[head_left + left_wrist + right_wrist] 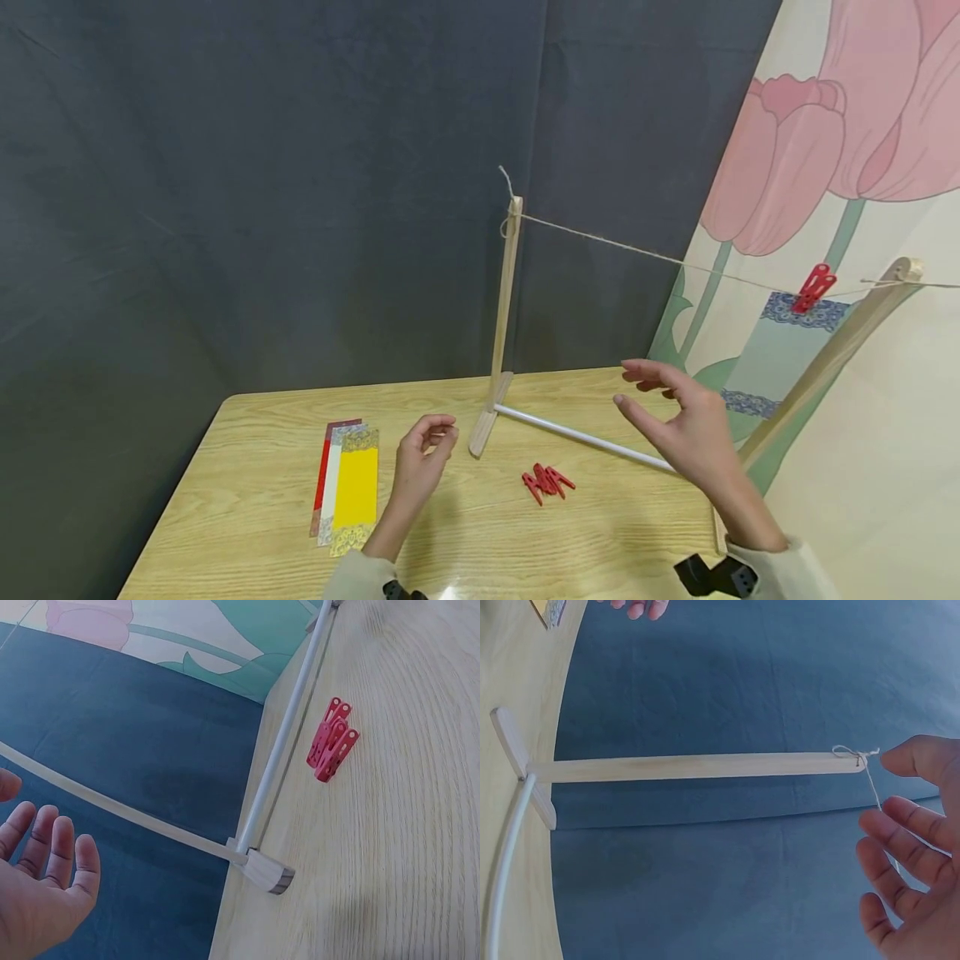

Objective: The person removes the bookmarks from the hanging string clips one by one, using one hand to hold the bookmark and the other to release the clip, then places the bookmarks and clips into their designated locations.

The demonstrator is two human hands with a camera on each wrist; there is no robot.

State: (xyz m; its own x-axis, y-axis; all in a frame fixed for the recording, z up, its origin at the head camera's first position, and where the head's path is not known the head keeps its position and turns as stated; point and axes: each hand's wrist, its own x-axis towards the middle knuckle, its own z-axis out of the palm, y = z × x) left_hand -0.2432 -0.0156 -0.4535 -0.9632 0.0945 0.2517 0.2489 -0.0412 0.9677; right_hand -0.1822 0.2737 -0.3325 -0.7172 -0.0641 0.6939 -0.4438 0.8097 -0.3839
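Observation:
My left hand (422, 460) hovers over the table between the paper strips and the clothespins, its fingers loosely curled around nothing. My right hand (686, 421) is raised in front of the stand, thumb and fingers spread apart and holding nothing. Red clothespins (547, 481) lie in a small bunch on the table; the left wrist view shows the same clothespins (331, 740). A yellow strip (356, 487) with patterned ends overlaps a white strip and a red strip at the left. From the string (622, 244) hangs a pale blue strip (776, 354), clipped by one red clothespin (813, 287).
The stand has a wooden far post (506, 292), a near post (832, 358) at the right and a white rod (585, 436) joining them low down. A dark curtain (262, 192) backs the wooden table (255, 475). Tulip wall art (795, 158) covers the right wall.

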